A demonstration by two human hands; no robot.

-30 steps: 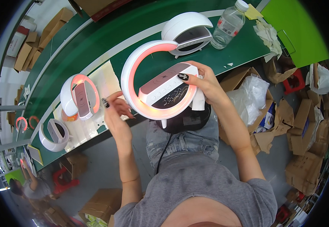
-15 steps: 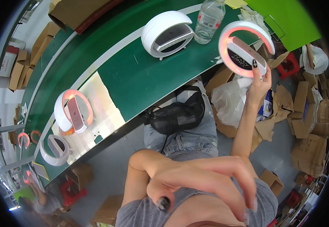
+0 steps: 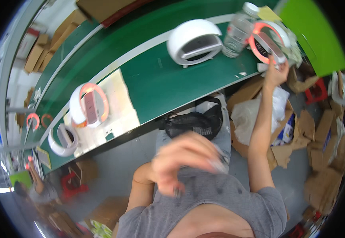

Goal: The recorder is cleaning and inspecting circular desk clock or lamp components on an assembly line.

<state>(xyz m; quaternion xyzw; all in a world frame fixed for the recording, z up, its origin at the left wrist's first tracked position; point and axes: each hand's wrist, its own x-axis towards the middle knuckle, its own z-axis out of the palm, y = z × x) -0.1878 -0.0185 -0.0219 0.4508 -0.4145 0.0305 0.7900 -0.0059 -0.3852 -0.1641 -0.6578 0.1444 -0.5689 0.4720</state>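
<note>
My right hand (image 3: pixel 274 73) is stretched out to the far right end of the long green table (image 3: pixel 156 81), fingers closed around the lower edge of a white ring-shaped lamp with a glowing orange inner rim (image 3: pixel 268 41). The lamp sits at the table's edge, just beside a clear plastic water bottle with a white cap (image 3: pixel 238 29); I grip it from below, I think, because that keeps my fingers off the lit ring and the dark panel in its middle.

My left hand (image 3: pixel 186 160) is up close to my chest, blurred, fingers loosely curled and holding nothing that I can make out.

A second white ring lamp with its light off (image 3: pixel 194 41) stands on the green surface, well apart from my right hand, on the other side of the bottle. Further left, a lit white ring lamp (image 3: pixel 88 105) stands on a pale sheet, with another unlit one (image 3: pixel 63 139) near it. A black mesh bag (image 3: pixel 194 123) rests on my lap under the table edge. Torn brown cardboard scraps (image 3: pixel 323 142) and a crumpled clear plastic bag (image 3: pixel 246 119) litter the floor to my right.
</note>
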